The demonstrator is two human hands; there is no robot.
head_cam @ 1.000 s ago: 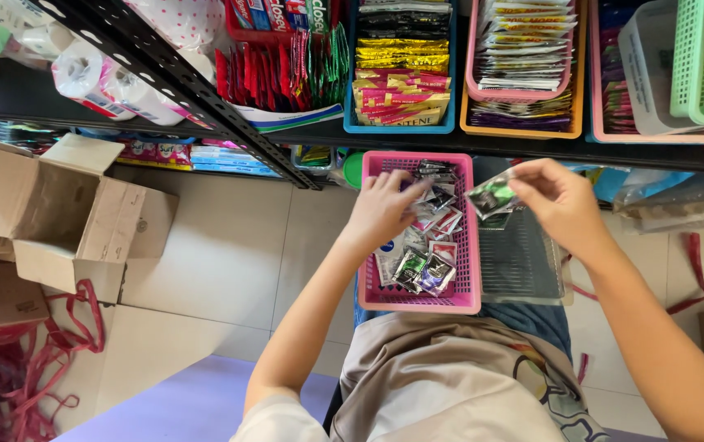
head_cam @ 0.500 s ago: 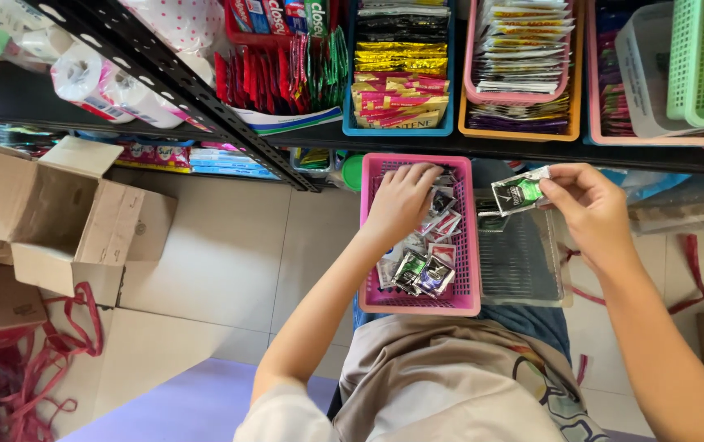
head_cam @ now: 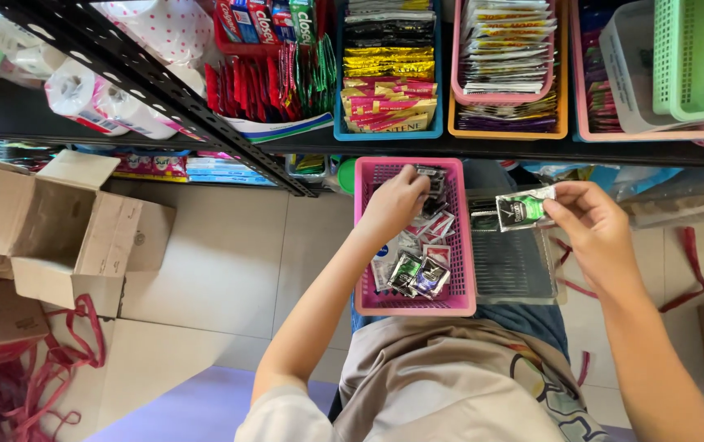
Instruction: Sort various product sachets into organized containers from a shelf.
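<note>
1. Open cardboard box [head_cam: 57, 233] on tiled floor [head_cam: 229, 262], left.
2. Toilet paper rolls [head_cam: 94, 98] on black shelf [head_cam: 532, 147].
3. Blue basket [head_cam: 389, 131] of sachets, green basket [head_cam: 700, 57] right.
4. Red straps [head_cam: 49, 385] lower left.

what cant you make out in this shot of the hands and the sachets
Head view:
- Left hand fingertips: buried among sachets in the pink basket, so its grip is unclear.
- Sachet in right hand: print too small.
- Clear tray: contents unclear.

Green-black sachet [head_cam: 522, 208] pinched flat above clear basket [head_cam: 516, 270]; pink basket [head_cam: 458, 237] on lap, loose sachets [head_cam: 417, 274] inside, maybe shampoo.
</note>
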